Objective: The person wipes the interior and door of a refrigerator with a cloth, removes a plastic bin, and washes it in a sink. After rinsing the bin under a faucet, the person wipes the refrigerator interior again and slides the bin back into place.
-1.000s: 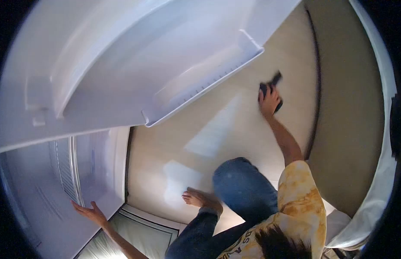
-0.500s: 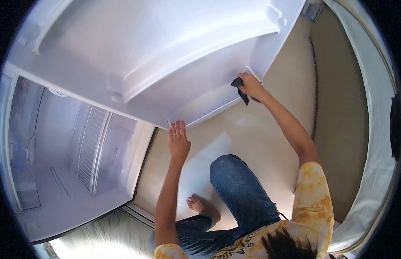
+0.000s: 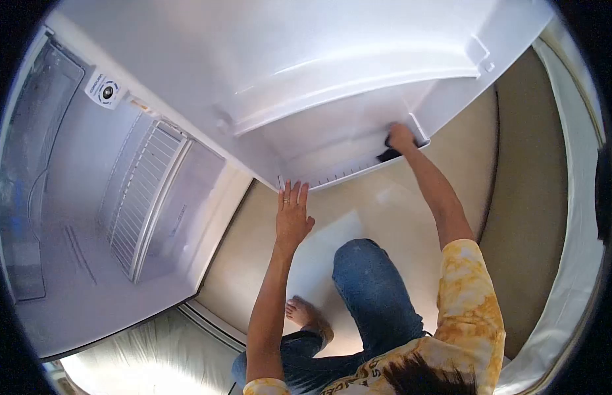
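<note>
The white inner side of an open refrigerator door (image 3: 345,39) spreads across the upper view, with a moulded shelf (image 3: 358,85) and a bottom bin below it. My right hand (image 3: 403,138) is closed on a dark cloth (image 3: 389,155), pressed down inside the right end of the bottom bin (image 3: 339,176). Part of the cloth is hidden behind the fingers and the motion blurs it. At the bin's left corner my left hand (image 3: 293,214) lies with fingers stretched out against the door's lower edge, holding nothing.
To the left stands the refrigerator's interior, with a wire rack (image 3: 148,197), a clear drawer or panel (image 3: 52,85) and a control dial (image 3: 107,92). My bent knee (image 3: 368,276) and bare foot (image 3: 307,315) are on the beige floor (image 3: 253,263). White fabric (image 3: 572,197) hangs at the right.
My right hand has moved the cloth from above the bin's right end down into it. The left hand stays at the door's edge. The camera view has shifted.
</note>
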